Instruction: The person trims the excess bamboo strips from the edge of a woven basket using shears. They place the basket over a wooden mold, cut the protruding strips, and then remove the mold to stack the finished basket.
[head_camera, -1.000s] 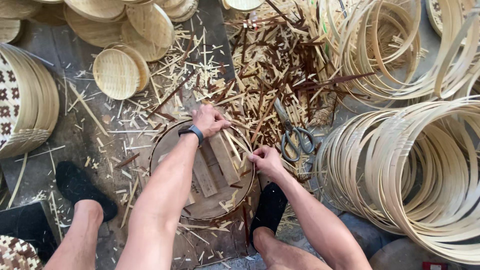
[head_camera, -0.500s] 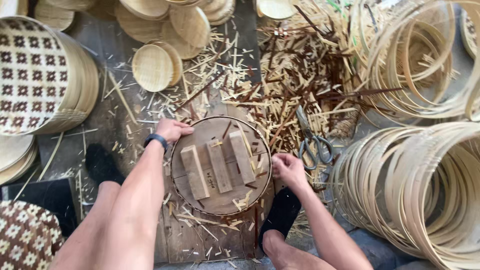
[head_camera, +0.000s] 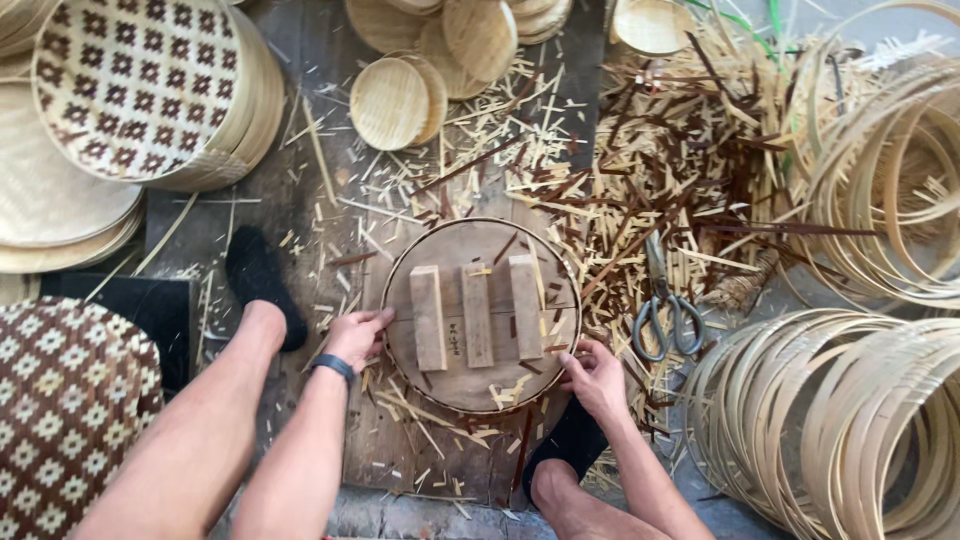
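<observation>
Fitting a thin bamboo hoop (head_camera: 575, 290) around a round wooden form (head_camera: 480, 315) on the littered board: left hand (head_camera: 357, 338) and right hand (head_camera: 593, 378) pinching opposite rims. Next, likely seating it flush.

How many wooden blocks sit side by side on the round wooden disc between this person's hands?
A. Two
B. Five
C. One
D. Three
D: three upright rectangular blocks lie side by side on the round disc, which the left hand and right hand hold at its edges.
</observation>
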